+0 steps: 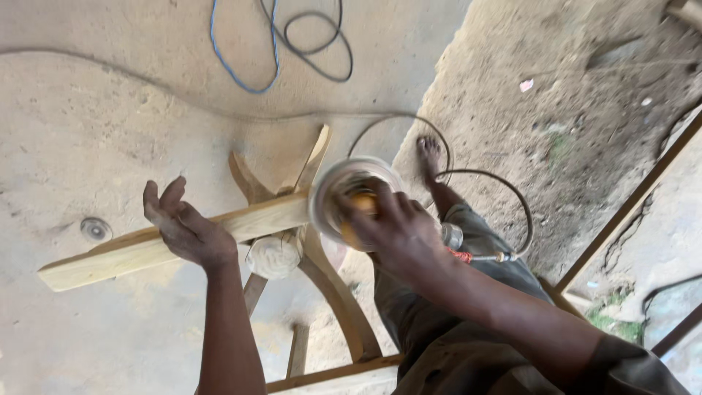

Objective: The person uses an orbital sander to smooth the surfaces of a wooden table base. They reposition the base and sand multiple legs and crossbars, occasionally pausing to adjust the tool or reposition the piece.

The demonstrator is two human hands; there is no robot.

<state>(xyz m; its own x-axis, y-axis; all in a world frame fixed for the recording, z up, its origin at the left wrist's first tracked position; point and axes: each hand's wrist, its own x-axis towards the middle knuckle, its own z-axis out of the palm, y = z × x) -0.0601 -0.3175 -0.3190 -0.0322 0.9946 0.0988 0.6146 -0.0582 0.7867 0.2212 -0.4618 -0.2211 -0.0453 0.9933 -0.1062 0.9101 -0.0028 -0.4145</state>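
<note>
My right hand grips a yellow angle grinder whose round disc sits against the end of a pale wooden plank. The plank lies across a wooden frame with curved legs. My left hand rests on the plank's middle with fingers spread, pressing it down. A round turned wooden piece sits under the plank at the joint.
A dark cable loops from the grinder over the ground past my bare foot. Blue and black cords lie coiled on the concrete floor at the top. A small round disc lies at left. Metal bars run at right.
</note>
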